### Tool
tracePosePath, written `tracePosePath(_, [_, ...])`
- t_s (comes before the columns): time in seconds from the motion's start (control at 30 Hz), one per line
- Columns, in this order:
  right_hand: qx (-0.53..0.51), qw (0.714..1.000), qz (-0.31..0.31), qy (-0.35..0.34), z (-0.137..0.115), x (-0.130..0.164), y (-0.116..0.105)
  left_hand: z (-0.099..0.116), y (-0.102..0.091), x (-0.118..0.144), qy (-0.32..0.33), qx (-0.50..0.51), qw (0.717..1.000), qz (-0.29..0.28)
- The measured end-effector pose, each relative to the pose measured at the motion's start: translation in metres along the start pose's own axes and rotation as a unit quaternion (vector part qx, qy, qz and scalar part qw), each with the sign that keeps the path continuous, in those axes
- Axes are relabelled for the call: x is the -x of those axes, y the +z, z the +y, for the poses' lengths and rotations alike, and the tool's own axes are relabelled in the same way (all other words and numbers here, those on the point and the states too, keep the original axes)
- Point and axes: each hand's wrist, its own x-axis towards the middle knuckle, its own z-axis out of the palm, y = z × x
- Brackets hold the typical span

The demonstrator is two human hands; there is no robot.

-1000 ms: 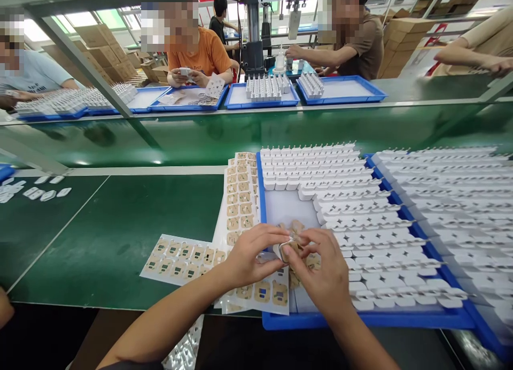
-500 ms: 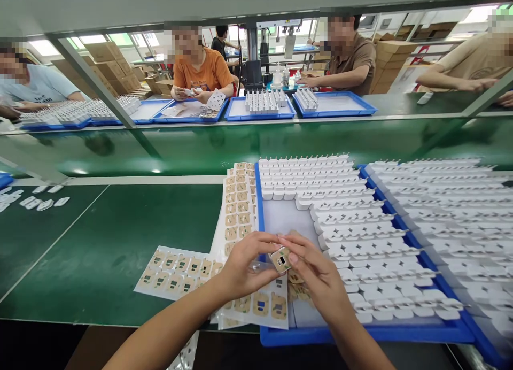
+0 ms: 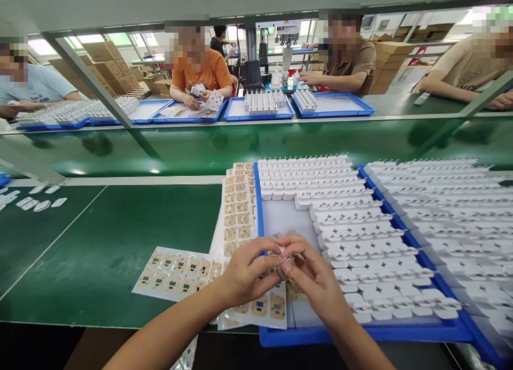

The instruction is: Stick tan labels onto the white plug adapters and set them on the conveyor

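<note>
My left hand (image 3: pixel 252 271) and my right hand (image 3: pixel 312 268) meet above the near left corner of a blue tray, fingers bent and pinching. Between their fingertips is a small white charger piece (image 3: pixel 287 259), mostly covered by the fingers; a tan edge shows beneath it. Below my left hand lie sheets of tan adhesive stickers (image 3: pixel 260 306) with small cut-outs. Loose tan stickers (image 3: pixel 295 292) lie under my right hand. Rows of white plug chargers (image 3: pixel 352 217), prongs up, fill most of the blue tray (image 3: pixel 304 336).
A second tray of white chargers (image 3: pixel 449 215) adjoins on the right. Another sticker sheet (image 3: pixel 172 271) lies left on the green belt (image 3: pixel 100 252). Flat white pieces (image 3: pixel 42 205) sit at far left. Beyond the green partition (image 3: pixel 192 145), several people work at blue trays (image 3: pixel 340 105).
My fingers have closed in over the charger piece and tilted it, so its tan sticker face no longer shows. Both hands stay in nearly the same spot.
</note>
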Motion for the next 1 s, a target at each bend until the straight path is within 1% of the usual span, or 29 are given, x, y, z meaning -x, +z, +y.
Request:
tracePosePath(0.13, [-0.013,1.0,-0.011,0.001,0.0001,0.0001,-0.0012,-0.0007,0.0,-0.0002,0.004,0.01,1.0,0.01])
tracePosePath(0.37, [-0.004,1.0,0.018,-0.015,-0.0016,-0.0011,-0.0009,-0.0029,0.0028,0.0033,0.025,0.025,0.999,0.013])
tracePosePath(0.57, [-0.016,1.0,0.005,-0.001,-0.0015,-0.0008,-0.0036,-0.0029,0.0018,0.0032,0.008,0.037,0.999,0.009])
tracePosePath(0.87, [-0.02,1.0,-0.008,-0.009,0.0001,0.0007,-0.0043,-0.0038,0.0039,0.0055,0.029,0.016,0.999,0.02])
tracePosePath(1.0, [-0.013,1.0,-0.017,-0.013,0.0014,0.0014,-0.0062,-0.0039,0.0037,0.0059,0.022,0.025,0.999,0.02])
